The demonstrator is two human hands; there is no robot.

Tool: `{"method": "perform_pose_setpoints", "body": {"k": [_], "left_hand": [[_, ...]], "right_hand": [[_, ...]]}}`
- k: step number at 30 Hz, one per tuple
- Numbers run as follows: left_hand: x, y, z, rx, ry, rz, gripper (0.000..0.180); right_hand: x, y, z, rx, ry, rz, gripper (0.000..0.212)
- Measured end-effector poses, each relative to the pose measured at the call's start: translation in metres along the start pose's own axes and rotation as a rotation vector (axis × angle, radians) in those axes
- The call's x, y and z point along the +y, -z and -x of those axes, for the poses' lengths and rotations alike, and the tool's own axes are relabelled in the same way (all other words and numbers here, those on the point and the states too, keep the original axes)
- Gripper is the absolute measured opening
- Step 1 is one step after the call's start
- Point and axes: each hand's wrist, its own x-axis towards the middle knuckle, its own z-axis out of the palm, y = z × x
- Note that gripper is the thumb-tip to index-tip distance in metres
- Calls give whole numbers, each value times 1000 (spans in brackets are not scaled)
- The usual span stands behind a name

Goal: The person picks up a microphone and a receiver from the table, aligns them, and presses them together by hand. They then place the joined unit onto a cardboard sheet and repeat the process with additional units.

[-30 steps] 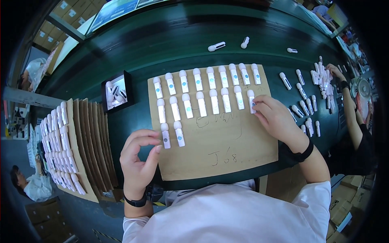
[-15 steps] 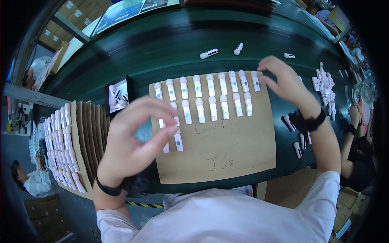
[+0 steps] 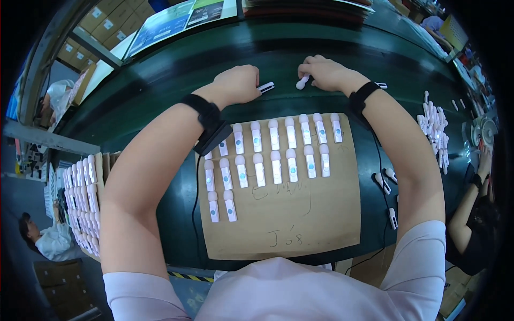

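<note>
Both my arms reach past the cardboard sheet to the far part of the dark green table. My left hand (image 3: pixel 239 84) has its fingers closed at one end of a small white wand-shaped device (image 3: pixel 267 87); its head is hidden by the fingers. In my right hand (image 3: pixel 325 73), fingers pinch a similar device (image 3: pixel 303 82), its rounded pinkish head pointing toward me. Several such devices stand out in rows on the brown cardboard sheet (image 3: pixel 284 230), two full rows and a pair at the left below.
A pile of the same devices (image 3: pixel 435 131) lies at the right, with loose ones (image 3: pixel 393 218) nearer me. Another (image 3: pixel 381 85) lies beyond my right wrist. Stacked sheets of devices (image 3: pixel 80 203) stand at the left. Cables (image 3: pixel 195 214) hang from my wristbands. A co-worker (image 3: pixel 471 224) sits at the right.
Both hands have moved away from above the cardboard to the far table area and closed on the two loose devices there. The view has tilted, so the sheet appears lower.
</note>
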Motion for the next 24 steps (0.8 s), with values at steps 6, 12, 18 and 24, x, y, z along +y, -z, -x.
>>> {"method": "perform_pose_setpoints", "body": {"k": [6, 12, 18, 24], "left_hand": [[-15, -18, -32, -128, 78, -34, 25], [-27, -4, -1, -78, 73, 142, 24], [17, 2, 121, 61, -36, 899, 20], [40, -33, 247, 147, -172, 1335, 21]], "right_hand": [[-7, 7, 2, -79, -68, -149, 19], [-21, 22, 56, 180, -76, -592, 18], [-76, 26, 167, 236, 62, -1184, 21], [-154, 23, 252, 331, 77, -1303, 18]]}}
